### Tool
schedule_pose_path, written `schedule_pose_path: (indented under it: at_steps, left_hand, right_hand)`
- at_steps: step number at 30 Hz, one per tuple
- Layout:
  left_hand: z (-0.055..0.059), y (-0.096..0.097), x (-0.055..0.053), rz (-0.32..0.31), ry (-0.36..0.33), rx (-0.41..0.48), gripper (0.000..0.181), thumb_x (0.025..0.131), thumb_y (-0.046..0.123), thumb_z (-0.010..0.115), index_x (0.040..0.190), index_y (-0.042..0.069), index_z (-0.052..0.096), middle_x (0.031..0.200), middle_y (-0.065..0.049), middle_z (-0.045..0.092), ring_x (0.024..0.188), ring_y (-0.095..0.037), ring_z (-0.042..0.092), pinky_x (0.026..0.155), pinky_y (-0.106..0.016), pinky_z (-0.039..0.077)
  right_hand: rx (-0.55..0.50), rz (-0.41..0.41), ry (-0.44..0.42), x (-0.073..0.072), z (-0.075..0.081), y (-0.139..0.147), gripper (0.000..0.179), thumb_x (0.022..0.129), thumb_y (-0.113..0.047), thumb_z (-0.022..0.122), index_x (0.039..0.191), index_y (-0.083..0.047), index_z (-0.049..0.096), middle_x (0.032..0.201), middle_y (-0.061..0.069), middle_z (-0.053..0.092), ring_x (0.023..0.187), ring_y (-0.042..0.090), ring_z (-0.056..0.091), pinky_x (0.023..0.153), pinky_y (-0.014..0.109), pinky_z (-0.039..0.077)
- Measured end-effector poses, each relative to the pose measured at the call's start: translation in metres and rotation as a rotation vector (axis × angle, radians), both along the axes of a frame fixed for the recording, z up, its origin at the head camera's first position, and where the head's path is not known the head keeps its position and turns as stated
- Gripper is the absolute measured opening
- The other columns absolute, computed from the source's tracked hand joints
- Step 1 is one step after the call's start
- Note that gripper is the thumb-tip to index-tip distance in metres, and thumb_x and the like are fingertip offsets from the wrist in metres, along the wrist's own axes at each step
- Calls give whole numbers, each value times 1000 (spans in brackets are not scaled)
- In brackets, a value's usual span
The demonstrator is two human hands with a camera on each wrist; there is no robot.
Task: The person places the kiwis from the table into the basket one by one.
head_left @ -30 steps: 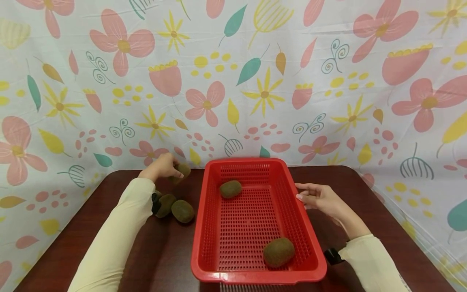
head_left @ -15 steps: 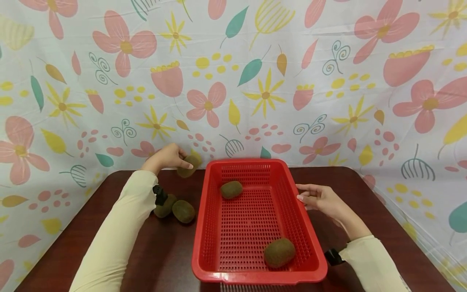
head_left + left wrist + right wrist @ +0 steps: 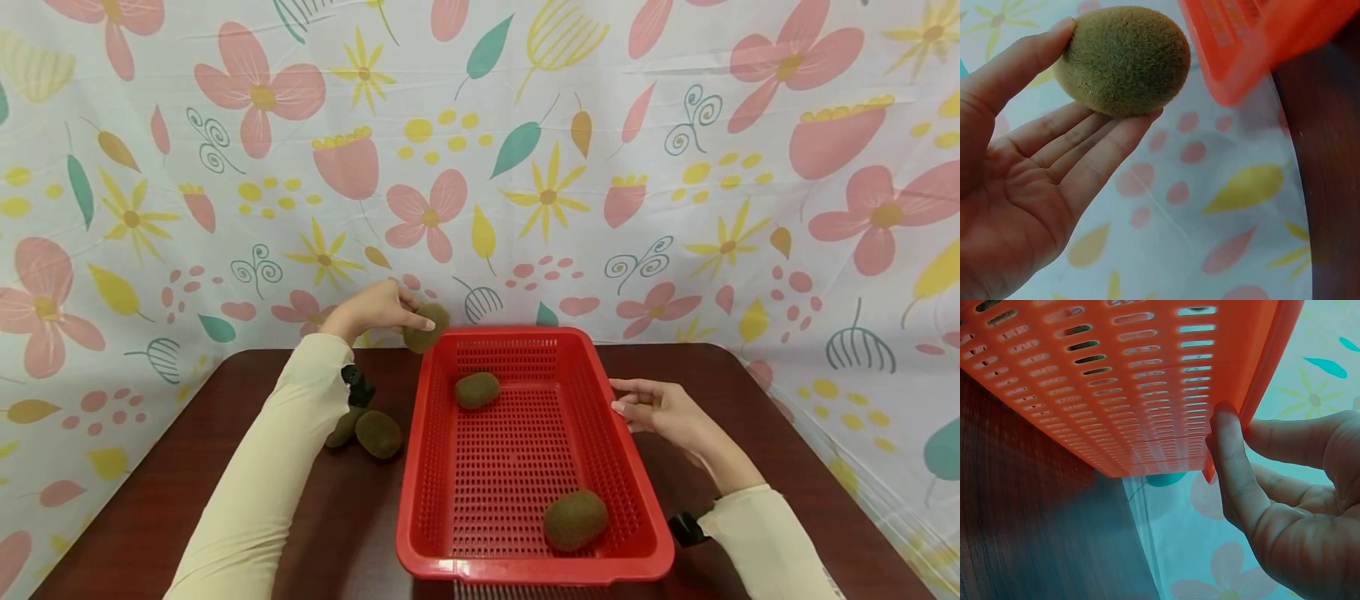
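My left hand (image 3: 386,307) holds a brown fuzzy kiwi (image 3: 426,327) between thumb and fingertips, raised close to the back left corner of the red plastic basket (image 3: 536,568). In the left wrist view the thumb sits on one end of the kiwi (image 3: 1127,61), with the fingers beneath it. At the basket's right side, my right hand (image 3: 660,410) pinches the rim; the right wrist view has one fingertip under the lip, against the slotted wall (image 3: 1166,394). Inside the basket lie one kiwi (image 3: 477,390) near the back left and another kiwi (image 3: 575,520) at the front right.
Left of the basket, a kiwi (image 3: 378,434) lies on the dark brown table (image 3: 337,517). Beside it another kiwi (image 3: 343,427) is partly hidden by the left forearm. A flower-printed cloth (image 3: 480,167) hangs behind the table's back edge.
My left hand has lifted the kiwi and carried it rightward from the back left of the table to the basket's back left corner. The right hand and basket stay in place.
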State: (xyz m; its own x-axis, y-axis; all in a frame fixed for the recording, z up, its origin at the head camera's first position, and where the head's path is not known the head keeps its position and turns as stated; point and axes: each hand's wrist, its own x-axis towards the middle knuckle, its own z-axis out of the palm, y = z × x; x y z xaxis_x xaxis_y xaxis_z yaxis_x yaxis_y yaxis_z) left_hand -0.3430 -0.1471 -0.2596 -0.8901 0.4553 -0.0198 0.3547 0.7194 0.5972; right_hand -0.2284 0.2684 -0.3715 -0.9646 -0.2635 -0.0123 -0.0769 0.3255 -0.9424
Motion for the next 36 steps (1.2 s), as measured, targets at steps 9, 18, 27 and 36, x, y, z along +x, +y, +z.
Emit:
schedule_pose_path:
  at_steps: [9, 18, 27, 36]
  left_hand:
    - [10, 47, -2, -40, -76, 22, 41, 84, 25, 76, 114, -2, 69, 106, -14, 70, 80, -19, 70, 94, -42, 48]
    - [-2, 87, -5, -110, -69, -12, 21, 83, 24, 77, 78, 5, 70, 63, 6, 56, 60, -7, 50, 73, -33, 53]
    - [-22, 118, -6, -141, -139, -35, 27, 82, 21, 78, 65, 9, 60, 60, 3, 52, 71, -16, 62, 81, -37, 55]
    - [-47, 149, -10, -170, -63, -157, 22, 82, 23, 78, 78, 2, 72, 63, 2, 56, 61, -10, 53, 62, -23, 51]
  right_hand:
    - [-1, -2, -5, 0, 0, 1, 59, 94, -18, 63, 141, 9, 40, 104, 19, 64, 88, 18, 67, 79, 40, 56]
    - [-2, -2, -4, 0, 0, 0, 58, 94, -17, 63, 141, 9, 40, 102, 17, 65, 87, 18, 67, 79, 40, 56]
    - [1, 0, -2, 0, -1, 0, 57, 94, -16, 63, 140, 10, 41, 102, 17, 65, 87, 19, 67, 77, 37, 56]
    - [-3, -2, -11, -1, -1, 1, 58, 94, -17, 63, 140, 9, 40, 103, 18, 64, 88, 21, 67, 79, 40, 56]
